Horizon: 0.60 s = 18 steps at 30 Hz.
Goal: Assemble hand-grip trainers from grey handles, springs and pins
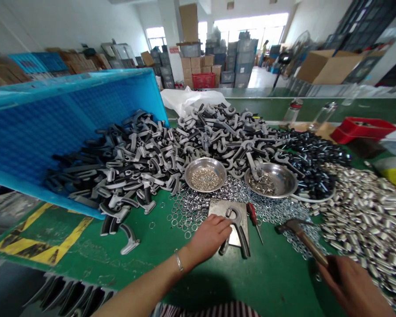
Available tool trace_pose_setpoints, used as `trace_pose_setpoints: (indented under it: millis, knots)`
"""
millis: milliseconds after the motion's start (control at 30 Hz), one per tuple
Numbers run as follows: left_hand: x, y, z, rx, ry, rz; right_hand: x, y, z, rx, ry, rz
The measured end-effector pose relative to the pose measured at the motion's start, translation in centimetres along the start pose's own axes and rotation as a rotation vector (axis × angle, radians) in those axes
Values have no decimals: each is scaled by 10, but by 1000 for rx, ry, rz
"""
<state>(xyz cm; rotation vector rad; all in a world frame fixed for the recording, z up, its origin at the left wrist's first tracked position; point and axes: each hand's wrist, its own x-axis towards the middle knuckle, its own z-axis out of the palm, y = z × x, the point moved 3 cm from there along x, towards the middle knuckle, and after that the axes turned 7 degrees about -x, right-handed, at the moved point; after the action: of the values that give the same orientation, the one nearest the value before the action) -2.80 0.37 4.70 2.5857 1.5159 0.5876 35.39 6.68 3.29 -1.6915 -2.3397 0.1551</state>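
Note:
My left hand (210, 235) is closed around one side of a grey-and-black hand grip exerciser (240, 230), whose curved head and coil spring lie on a square metal plate (214, 207). The fingertips hide part of its near handle. On the right, my right hand (351, 281) grasps the wooden handle of a claw hammer (303, 240), with the head pointing away to the left. Just right of the plate lies a red-handled screwdriver (254, 220). Past the plate, loose metal rings (188, 211) are spread over the green tabletop (125, 281).
Grey-black handle parts (158, 149) pile up behind, spilling from a tipped blue crate (46, 127). Two steel bowls (223, 169) (288, 178) hold small metal pieces. Silvery cylinders (366, 215) and black parts (312, 154) heap at right, near a red bin (363, 130).

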Motion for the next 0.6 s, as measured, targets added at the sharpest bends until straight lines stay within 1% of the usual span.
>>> trace_pose_setpoints:
  millis: [33,100,133,167,233,267,300,367,433,533,600]
  knots:
    - [1,0,0,-5,-3,-1,5,-11,-5,62,-26,28]
    - [2,1,0,-29,-4,-15,20,-45,-13,207,-153,31]
    - [3,1,-1,-47,-3,-32,28,-66,-15,275,-238,3]
    - [5,0,-2,-70,1,-59,37,-88,-16,323,-332,-57]
    - [8,-2,-4,-133,13,-140,55,-126,-15,339,-441,-119]
    - [10,-3,-5,-166,22,-181,63,-141,-13,335,-464,-137]
    - [12,-4,-5,-191,30,-214,71,-152,-11,326,-461,-143]
    - [15,-5,-4,-207,34,-238,85,-166,-5,280,-421,-145]
    - [18,-4,-3,-182,17,-221,94,-171,-1,215,-399,-159]
    - [19,-5,-4,-199,5,-225,100,-173,-4,188,-477,-205]
    - [17,-9,-11,-317,58,-273,96,-173,-12,234,-508,-214]
